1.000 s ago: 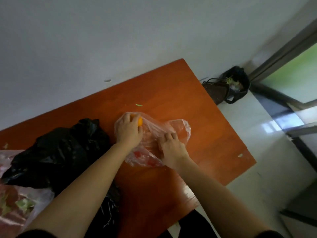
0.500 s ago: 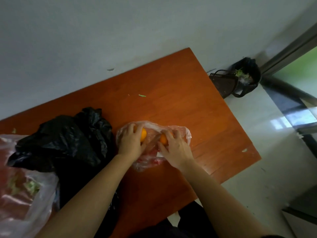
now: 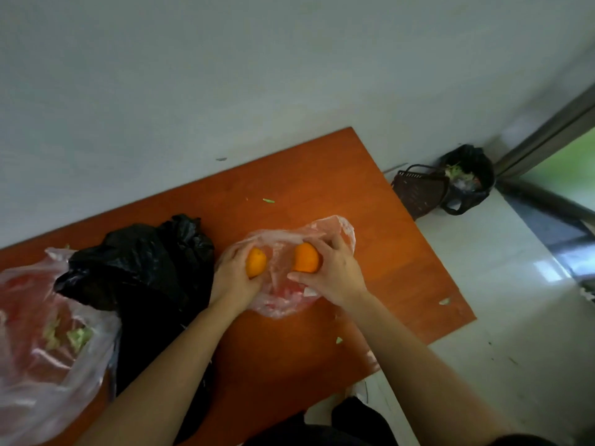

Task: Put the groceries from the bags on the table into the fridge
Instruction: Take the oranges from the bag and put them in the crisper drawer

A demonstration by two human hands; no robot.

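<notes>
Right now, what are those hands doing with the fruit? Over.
Left hand grips left orange. Right hand grips right orange. Both at the clear bag. Black bag alongside, not in the way.

The black bag (image 3: 138, 262) blocks leftward; tabletop (image 3: 306, 175) free toward the wall (image 3: 257, 75)

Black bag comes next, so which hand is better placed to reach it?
Left: the left hand, gripping an orange, sits beside the black bag; the right hand holds the second orange farther away.

Corner clutter beside the wall (image 3: 257, 75)
A dark woven basket (image 3: 418, 193) sits tilted just beside a black-lined bin (image 3: 476, 162) holding green scraps, both on the pale glossy floor (image 3: 515, 317) near a grey door frame (image 3: 547, 130).
</notes>
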